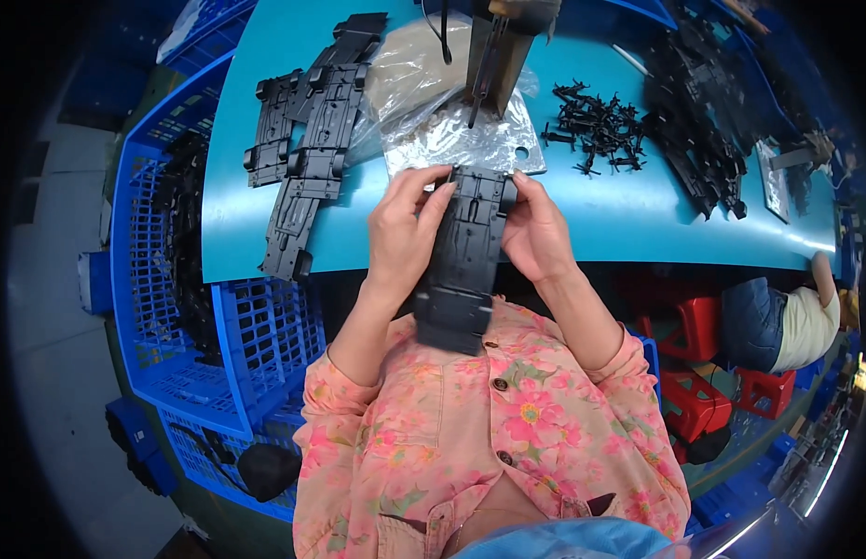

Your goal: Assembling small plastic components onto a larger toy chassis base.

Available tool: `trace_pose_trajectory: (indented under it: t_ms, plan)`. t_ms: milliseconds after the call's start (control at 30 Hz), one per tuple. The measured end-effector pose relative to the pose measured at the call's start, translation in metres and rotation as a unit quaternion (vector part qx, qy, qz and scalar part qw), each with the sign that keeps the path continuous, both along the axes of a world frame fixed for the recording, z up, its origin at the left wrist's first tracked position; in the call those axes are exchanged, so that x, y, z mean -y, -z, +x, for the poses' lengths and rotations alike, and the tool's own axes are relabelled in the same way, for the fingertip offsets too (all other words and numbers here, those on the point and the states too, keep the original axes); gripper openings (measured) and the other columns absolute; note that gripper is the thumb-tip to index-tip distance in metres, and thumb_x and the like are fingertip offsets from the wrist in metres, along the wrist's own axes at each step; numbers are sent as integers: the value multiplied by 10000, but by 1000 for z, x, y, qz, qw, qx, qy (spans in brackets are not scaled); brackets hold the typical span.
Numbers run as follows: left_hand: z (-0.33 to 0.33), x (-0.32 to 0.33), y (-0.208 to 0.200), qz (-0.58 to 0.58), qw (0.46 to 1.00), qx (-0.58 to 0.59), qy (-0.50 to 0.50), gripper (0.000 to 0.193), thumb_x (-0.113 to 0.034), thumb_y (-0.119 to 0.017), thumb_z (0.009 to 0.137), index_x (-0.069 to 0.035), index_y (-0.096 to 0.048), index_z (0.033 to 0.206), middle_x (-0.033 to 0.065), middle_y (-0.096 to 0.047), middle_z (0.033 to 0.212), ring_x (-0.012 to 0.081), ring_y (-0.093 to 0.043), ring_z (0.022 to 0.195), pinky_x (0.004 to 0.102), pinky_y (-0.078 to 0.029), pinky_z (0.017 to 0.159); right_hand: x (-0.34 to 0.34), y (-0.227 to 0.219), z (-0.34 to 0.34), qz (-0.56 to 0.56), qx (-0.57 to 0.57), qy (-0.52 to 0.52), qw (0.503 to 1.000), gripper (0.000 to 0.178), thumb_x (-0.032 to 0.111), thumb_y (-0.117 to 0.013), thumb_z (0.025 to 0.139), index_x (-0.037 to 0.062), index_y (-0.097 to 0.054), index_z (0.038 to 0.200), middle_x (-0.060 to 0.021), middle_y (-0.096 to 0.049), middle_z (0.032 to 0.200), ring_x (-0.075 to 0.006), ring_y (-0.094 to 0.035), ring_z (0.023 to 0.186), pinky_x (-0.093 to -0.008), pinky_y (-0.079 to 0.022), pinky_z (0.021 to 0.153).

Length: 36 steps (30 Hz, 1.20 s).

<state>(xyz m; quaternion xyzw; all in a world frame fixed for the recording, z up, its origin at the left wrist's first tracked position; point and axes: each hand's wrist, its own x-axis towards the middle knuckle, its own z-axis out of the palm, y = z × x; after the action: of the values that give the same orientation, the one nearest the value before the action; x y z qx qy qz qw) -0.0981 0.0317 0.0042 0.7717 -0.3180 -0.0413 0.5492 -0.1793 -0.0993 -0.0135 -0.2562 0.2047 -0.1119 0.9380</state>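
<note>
Left fingers (436, 207) and right fingers (530, 193) are gripping a black plastic part (464, 244) by its sides; my uneven slackening could be tipping it toward my floral shirt (535, 419).

On the bench (628, 224), left of the base plate (507, 135), lie overlapping panels (319, 149); farther left of the plate, past the bench's edge, a crate (123, 279) contains more parts (192, 270). Right of the plate lies a heap of pieces (596, 121), then a pile of strips (698, 140). Before the plate, the held panel (465, 233) is between left hand (400, 228) and right hand (537, 231).
</note>
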Motion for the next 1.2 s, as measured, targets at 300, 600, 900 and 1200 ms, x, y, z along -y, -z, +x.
trace_pose_trajectory:
  t_ms: [300,600,900,1200]
  plan:
    - [12,9,0,-126,836,-526,89,370,-166,-579,822,18,-474,1124,47,-544,987,90,-540,825,209,-451,667,23,-6,-6,-38,3,-50,998,328,250,-438,871,0,-466,1081,-114,-546,1039,-207,-537,960,-364,-435,851]
    - [25,5,-17,-45,841,-516,157,212,-210,-574,825,-37,-590,946,3,-587,871,61,-540,792,209,-448,672,44,-26,-13,-206,-77,-145,965,299,239,-464,878,-14,-551,1011,-93,-586,957,-144,-559,870,-290,-467,752]
    - [20,3,-24,-30,838,-517,173,283,-223,-569,826,-31,-565,1034,0,-587,927,61,-533,828,205,-436,690,52,-35,-23,-249,-89,-178,948,246,171,-562,831,-37,-584,959,-69,-611,824,-112,-580,684,-245,-494,635]
    - [30,12,-3,-105,793,-575,175,272,-242,-565,834,-27,-568,1001,28,-600,891,90,-570,771,230,-475,685,59,-13,-14,-204,-67,-152,965,230,196,-539,835,1,-584,948,-35,-610,796,-93,-561,664,-252,-482,637]
